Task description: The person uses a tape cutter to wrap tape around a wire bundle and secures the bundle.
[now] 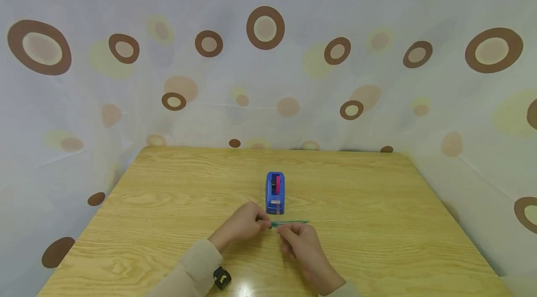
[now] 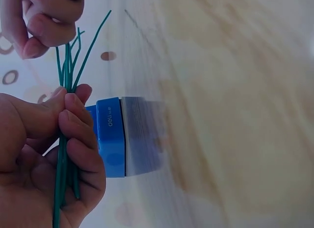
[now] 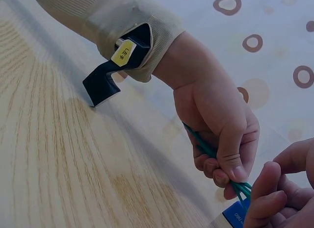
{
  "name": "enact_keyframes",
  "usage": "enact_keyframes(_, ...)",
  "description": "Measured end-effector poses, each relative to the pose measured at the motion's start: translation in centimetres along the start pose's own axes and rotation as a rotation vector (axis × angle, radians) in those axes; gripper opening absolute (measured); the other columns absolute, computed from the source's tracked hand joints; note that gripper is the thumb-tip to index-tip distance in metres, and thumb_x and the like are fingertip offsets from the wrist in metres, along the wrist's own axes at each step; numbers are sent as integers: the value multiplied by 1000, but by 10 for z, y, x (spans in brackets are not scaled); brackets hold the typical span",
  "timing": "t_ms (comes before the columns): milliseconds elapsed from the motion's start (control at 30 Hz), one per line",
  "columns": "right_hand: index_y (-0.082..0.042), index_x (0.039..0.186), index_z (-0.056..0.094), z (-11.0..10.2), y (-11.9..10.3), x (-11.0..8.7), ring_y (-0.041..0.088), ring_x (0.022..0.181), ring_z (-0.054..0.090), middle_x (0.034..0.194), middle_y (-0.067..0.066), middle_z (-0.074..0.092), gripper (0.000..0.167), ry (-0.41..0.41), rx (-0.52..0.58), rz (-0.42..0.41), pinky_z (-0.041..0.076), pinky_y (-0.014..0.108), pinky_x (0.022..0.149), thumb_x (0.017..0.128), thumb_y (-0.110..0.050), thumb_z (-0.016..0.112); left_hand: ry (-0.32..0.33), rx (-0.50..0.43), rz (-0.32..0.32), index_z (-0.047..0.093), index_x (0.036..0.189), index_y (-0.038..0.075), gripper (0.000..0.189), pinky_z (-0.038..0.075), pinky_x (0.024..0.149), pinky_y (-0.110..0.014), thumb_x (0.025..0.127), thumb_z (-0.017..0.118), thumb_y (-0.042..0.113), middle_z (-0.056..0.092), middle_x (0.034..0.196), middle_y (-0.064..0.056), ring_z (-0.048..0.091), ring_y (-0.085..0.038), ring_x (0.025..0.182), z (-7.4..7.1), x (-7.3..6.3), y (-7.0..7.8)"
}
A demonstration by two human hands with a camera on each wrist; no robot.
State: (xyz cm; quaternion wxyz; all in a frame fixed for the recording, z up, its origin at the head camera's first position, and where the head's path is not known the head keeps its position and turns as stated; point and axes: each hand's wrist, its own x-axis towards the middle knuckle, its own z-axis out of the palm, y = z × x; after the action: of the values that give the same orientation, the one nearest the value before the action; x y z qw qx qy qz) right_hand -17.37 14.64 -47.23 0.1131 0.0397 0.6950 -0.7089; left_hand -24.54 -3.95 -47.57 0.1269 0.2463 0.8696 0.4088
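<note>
My left hand [image 1: 246, 223] grips a bundle of thin green wire-like stems [image 2: 68, 86], its thumb pressing them against curled fingers. Their tips fan out beyond the thumb, toward the right hand. Just beyond both hands stands a blue tape dispenser [image 1: 282, 196] with a pink-cored roll. From its front a clear tape strip [image 1: 278, 217] reaches down to the stems. My right hand [image 1: 303, 245] has its thumb and fingers together at the near end of this strip, close beside the left hand; its fingers partly hide the tape end.
A wooden table [image 1: 189, 180] spreads around the hands. Behind and at the sides hangs a pale curtain [image 1: 293, 73] with brown ring patterns. A black camera mount [image 1: 222, 278] with a yellow label sits at the left sleeve cuff.
</note>
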Motion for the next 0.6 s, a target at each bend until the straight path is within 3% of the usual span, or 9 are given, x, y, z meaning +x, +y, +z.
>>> enact_keyframes(400,7,89,65,0,2,0,8,57,47,69,0,57,24,-13,-6,-21,38,17,49,96,-16,63,-74,44,36,75,75,5,20,30,50,-21,92,66,1,50,60,9,39,-5,53,-1,-3,5)
enact_keyframes(600,7,88,65,2,3,0,8,55,46,65,0,55,24,5,-14,-45,36,18,47,95,-16,64,-62,5,4,76,82,3,19,32,50,-21,94,63,1,57,64,5,41,-6,54,-1,-5,7)
